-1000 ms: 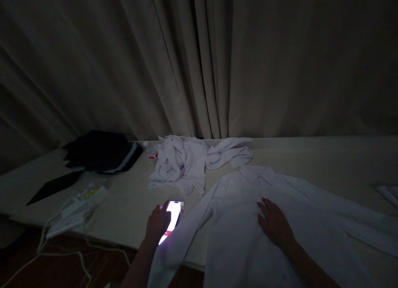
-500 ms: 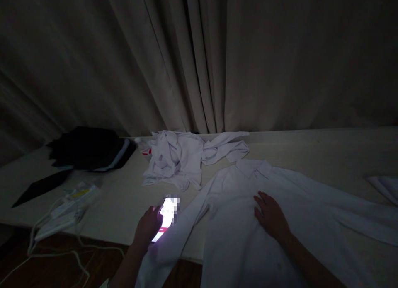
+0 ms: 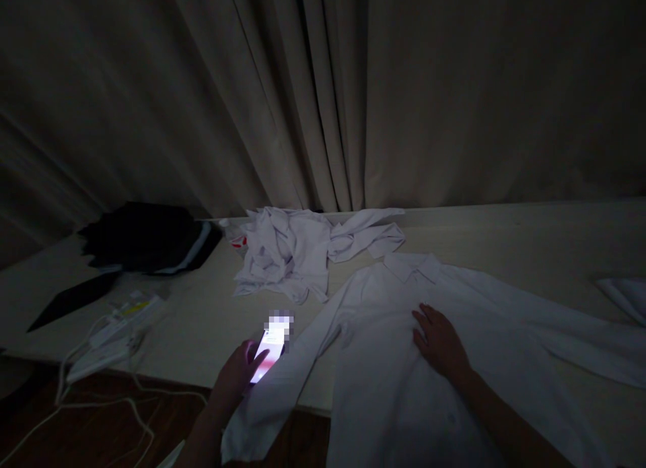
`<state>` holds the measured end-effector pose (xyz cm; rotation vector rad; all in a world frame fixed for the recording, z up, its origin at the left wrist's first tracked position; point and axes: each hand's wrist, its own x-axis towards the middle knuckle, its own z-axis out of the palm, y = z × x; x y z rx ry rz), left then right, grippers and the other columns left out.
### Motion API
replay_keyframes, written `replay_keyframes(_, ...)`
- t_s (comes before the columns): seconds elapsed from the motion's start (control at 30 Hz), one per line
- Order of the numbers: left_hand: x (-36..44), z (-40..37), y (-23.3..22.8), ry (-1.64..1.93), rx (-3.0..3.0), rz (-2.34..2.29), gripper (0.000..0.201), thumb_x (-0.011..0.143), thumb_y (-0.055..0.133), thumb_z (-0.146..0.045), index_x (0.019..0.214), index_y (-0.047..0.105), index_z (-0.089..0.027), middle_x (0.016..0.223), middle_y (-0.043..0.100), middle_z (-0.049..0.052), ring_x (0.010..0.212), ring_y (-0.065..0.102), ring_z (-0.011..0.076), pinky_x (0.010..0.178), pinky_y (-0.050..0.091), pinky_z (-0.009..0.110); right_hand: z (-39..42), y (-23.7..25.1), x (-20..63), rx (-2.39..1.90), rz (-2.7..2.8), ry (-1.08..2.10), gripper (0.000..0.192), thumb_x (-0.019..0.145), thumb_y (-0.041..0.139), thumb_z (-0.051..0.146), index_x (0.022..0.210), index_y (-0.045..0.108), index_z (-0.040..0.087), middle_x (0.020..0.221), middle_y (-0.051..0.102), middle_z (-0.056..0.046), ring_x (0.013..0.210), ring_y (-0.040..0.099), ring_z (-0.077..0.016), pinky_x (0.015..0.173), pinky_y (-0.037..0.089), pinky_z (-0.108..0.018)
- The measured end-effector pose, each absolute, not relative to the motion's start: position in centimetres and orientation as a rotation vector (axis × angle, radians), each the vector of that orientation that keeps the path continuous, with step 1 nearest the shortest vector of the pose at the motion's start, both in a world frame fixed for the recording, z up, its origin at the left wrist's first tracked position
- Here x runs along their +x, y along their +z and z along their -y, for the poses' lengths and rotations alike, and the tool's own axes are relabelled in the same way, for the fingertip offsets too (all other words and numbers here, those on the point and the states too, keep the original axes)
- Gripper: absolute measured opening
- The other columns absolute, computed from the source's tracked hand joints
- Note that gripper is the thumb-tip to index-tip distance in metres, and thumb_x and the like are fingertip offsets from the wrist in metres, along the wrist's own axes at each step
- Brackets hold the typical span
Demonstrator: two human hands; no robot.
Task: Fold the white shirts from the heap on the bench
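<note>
A lit phone is in my left hand, which is wrapped round it with the thumb over the screen. The phone is above the sleeve of a white collared shirt. That shirt is spread flat on the table, collar away from me, its sleeves out to both sides and its lower part toward me. My right hand lies on the shirt's chest, below the collar, with fingers apart and nothing held. A crumpled pile of white garments lies beyond the phone.
A stack of dark folded cloth stands at the back left of the pale table. Power strips with white cables lie at the left edge, cables hanging down. Grey curtains close off the back. White fabric is at far right.
My left thumb has moved onto the phone's screen, and the display looks different. The phone has shifted slightly up in view. My right hand stays on the shirt.
</note>
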<state>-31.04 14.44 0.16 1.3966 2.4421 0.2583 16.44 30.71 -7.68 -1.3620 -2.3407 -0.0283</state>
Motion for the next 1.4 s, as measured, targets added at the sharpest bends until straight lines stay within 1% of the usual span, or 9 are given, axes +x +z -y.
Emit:
replay_keyframes(0.17, -30.9, -16.4, 0.2, 0.347, 1.355, -2.509, 0.037, 0.081, 0.044, -0.053, 0.093, 0.051, -0.019, 0.086, 0.067, 0.007, 0.075, 0.064, 0.0199, 0.066, 0.046, 0.029, -30.7, -7.6, 16.4, -1.364, 2.333, -0.021, 0.042, 0.088, 0.043, 0.032, 0.124, 0.055, 0.015, 0.137, 0.048, -0.015, 0.126, 0.043, -0.0269, 0.104, 0.036, -0.045)
replay_keyframes(0.3, -30.6, -17.0, 1.5, 0.446, 1.254, -2.621, 0.04, 0.087, 0.031, -0.049, 0.102, 0.05, -0.018, 0.095, 0.067, 0.012, 0.085, 0.065, 0.0227, 0.07, 0.047, 0.032, -30.8, -7.8, 16.5, -1.338, 2.336, -0.05, 0.041, 0.088, 0.043, 0.032, 0.123, 0.055, 0.015, 0.135, 0.049, -0.015, 0.125, 0.044, -0.027, 0.103, 0.037, -0.046)
replay_keyframes(0.43, -29.0, -12.0, 2.0, 0.599, 1.221, -2.687, 0.041, 0.084, 0.034, -0.051, 0.104, 0.051, -0.02, 0.097, 0.067, 0.011, 0.087, 0.065, 0.0226, 0.072, 0.049, 0.032, -30.8, -7.7, 16.5, -1.332, 2.32, -0.058, 0.041, 0.088, 0.044, 0.032, 0.122, 0.056, 0.014, 0.134, 0.05, -0.015, 0.125, 0.043, -0.0265, 0.104, 0.036, -0.045)
replay_keyframes(0.63, -24.0, -2.8, -2.2, 0.527, 1.51, -2.608, 0.03, 0.072, 0.05, -0.044, 0.09, 0.06, -0.021, 0.093, 0.069, 0.01, 0.091, 0.064, 0.0267, 0.085, 0.049, 0.039, -30.8, -7.6, 16.4, -1.349, 2.313, -0.01, 0.041, 0.087, 0.044, 0.031, 0.122, 0.056, 0.014, 0.134, 0.05, -0.014, 0.125, 0.043, -0.0266, 0.105, 0.035, -0.044)
replay_keyframes(0.83, -19.7, -5.0, -3.1, 0.282, 1.266, -2.525, 0.046, 0.083, 0.037, -0.045, 0.117, 0.047, -0.016, 0.12, 0.061, 0.016, 0.103, 0.063, 0.0279, 0.083, 0.05, 0.041, -30.7, -7.7, 16.4, -1.371, 2.331, -0.039, 0.042, 0.087, 0.043, 0.032, 0.123, 0.056, 0.014, 0.135, 0.049, -0.015, 0.126, 0.043, -0.0267, 0.105, 0.034, -0.044)
replay_keyframes(1.0, -19.4, -6.3, -2.1, 0.28, 1.162, -2.479, 0.033, 0.085, 0.031, -0.04, 0.104, 0.052, -0.023, 0.1, 0.07, 0.009, 0.091, 0.067, 0.0245, 0.077, 0.051, 0.036, -30.8, -7.8, 16.4, -1.366, 2.333, -0.035, 0.041, 0.087, 0.043, 0.031, 0.122, 0.056, 0.015, 0.135, 0.049, -0.015, 0.125, 0.043, -0.0265, 0.104, 0.036, -0.044)
replay_keyframes(1.13, -21.6, -5.4, -1.1, 0.461, 1.25, -2.561, 0.03, 0.078, 0.038, -0.041, 0.095, 0.057, -0.024, 0.101, 0.069, 0.01, 0.099, 0.065, 0.0264, 0.086, 0.049, 0.037, -30.8, -8.0, 16.5, -1.36, 2.312, -0.03, 0.041, 0.086, 0.044, 0.031, 0.122, 0.056, 0.015, 0.135, 0.049, -0.014, 0.125, 0.044, -0.0265, 0.104, 0.035, -0.044)
replay_keyframes(1.27, -24.3, -5.8, 2.3, 0.663, 1.008, -2.599, 0.027, 0.077, 0.036, -0.048, 0.085, 0.05, -0.026, 0.075, 0.068, 0.005, 0.072, 0.067, 0.0256, 0.068, 0.052, 0.036, -30.8, -8.0, 16.5, -1.354, 2.312, -0.034, 0.041, 0.087, 0.044, 0.031, 0.122, 0.057, 0.015, 0.135, 0.049, -0.014, 0.125, 0.043, -0.0262, 0.105, 0.035, -0.043)
replay_keyframes(1.4, -26.1, -8.7, 6.9, 0.855, 0.952, -2.575, 0.032, 0.074, 0.036, -0.051, 0.084, 0.049, -0.024, 0.067, 0.063, 0.002, 0.068, 0.064, 0.0239, 0.06, 0.05, 0.033, -30.7, -7.8, 16.4, -1.346, 2.293, -0.039, 0.041, 0.087, 0.044, 0.031, 0.122, 0.056, 0.015, 0.134, 0.05, -0.014, 0.125, 0.043, -0.0256, 0.105, 0.034, -0.043)
